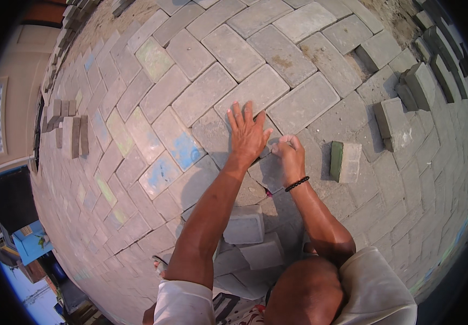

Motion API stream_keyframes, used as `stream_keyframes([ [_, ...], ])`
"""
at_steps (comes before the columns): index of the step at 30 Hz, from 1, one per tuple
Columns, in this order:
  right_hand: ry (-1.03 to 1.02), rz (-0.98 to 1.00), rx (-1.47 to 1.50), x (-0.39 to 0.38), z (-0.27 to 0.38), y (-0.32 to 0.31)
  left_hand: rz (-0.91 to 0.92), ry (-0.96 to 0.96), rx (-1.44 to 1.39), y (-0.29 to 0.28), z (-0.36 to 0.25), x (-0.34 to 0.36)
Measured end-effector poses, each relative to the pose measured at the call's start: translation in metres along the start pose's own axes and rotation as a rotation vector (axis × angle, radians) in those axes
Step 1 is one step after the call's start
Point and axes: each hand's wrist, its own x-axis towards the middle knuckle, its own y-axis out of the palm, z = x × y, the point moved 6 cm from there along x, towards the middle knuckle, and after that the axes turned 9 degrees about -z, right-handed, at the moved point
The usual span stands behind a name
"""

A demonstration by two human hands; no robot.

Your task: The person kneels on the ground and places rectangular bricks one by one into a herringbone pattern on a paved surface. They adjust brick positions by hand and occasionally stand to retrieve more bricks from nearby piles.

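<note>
My left hand (247, 132) lies palm down with its fingers spread across the joint between grey paving bricks, its fingertips on one broad brick (258, 85). Close beside it, my right hand (289, 153), with a black beaded bracelet (297, 184) at the wrist, is closed with curled fingers low over the paving. What those fingers hold, if anything, is hidden. Under and between the hands runs a dark gap along the brick edges. Just right of my right hand a loose paving brick (349, 162) with a green side stands on the surface.
Loose bricks (244, 225) lie between my forearms. More stand at the right (392, 125), with a long row (442, 57) behind. A small brick pile (71, 135) is at far left, near a building wall (25, 70). Blue paint marks some pavers (186, 150). Sand (106, 24) borders the far edge.
</note>
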Motion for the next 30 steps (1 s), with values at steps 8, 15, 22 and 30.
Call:
stream_keyframes([
  [8,0.179,-0.020,0.075,0.000,0.012,0.003,0.019,-0.034,-0.091,0.000,-0.002,0.009],
  [15,0.208,-0.195,0.263,-0.001,0.003,0.001,-0.069,-0.023,-0.125,0.000,-0.002,0.010],
  [22,0.025,-0.173,0.231,-0.005,-0.001,0.009,-0.006,0.020,-0.133,0.001,0.004,0.014],
  [30,-0.114,-0.118,0.279,-0.009,-0.008,0.018,-0.003,0.142,-0.086,-0.001,0.008,0.006],
])
